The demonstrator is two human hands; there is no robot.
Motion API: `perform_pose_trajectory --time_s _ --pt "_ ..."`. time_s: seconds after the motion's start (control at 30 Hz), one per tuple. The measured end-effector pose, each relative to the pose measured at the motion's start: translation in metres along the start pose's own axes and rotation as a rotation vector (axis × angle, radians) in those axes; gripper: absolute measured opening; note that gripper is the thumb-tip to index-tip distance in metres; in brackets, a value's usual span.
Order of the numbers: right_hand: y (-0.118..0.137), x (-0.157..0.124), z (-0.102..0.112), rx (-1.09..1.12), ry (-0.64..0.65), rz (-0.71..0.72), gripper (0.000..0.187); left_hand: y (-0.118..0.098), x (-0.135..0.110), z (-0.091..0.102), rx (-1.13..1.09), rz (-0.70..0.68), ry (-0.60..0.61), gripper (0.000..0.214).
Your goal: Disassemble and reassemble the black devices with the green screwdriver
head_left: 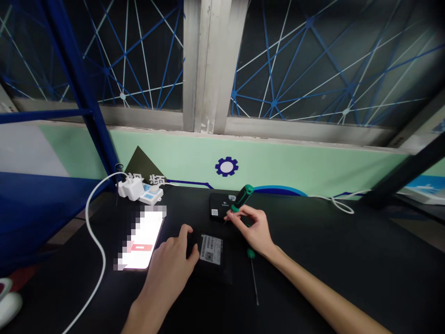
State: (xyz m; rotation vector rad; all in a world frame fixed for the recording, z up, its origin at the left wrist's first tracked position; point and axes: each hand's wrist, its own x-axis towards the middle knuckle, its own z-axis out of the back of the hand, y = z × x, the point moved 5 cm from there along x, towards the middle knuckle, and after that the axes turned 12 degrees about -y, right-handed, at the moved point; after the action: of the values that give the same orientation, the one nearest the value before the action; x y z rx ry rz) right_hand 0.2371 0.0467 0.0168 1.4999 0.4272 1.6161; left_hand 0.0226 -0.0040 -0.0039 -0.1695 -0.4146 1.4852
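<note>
A flat black device [212, 260] with a white label lies on the dark table [347, 278]. My left hand [172, 264] rests on its left edge, fingers pressed against it. My right hand [253, 227] pinches a green-and-black handled screwdriver [241, 197], tilted, its tip pointing down near the device's far edge. Behind it sits a second black box [219, 206]. Another green-tipped screwdriver [253, 273] lies on the table below my right wrist.
A lit phone [142, 239] lies to the left of the device. A white power strip with a plug [139, 191] and its white cable [95, 241] sit at the back left. Another white cable [339, 202] loops at the back right. A blue frame post [86, 93] stands at left.
</note>
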Motion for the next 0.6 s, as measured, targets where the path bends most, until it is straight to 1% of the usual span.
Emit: perform_pose_trajectory --time_s 0.3,0.6 --pt "0.0041 -0.0028 -0.0041 0.021 0.046 0.023 0.028 0.001 0.0001 -0.0044 0.059 -0.002 0.014 0.04" --pt "0.0052 -0.0044 -0.0082 -0.037 0.094 0.08 0.025 -0.0001 -0.0002 -0.0024 0.09 -0.016 -0.009 0.039"
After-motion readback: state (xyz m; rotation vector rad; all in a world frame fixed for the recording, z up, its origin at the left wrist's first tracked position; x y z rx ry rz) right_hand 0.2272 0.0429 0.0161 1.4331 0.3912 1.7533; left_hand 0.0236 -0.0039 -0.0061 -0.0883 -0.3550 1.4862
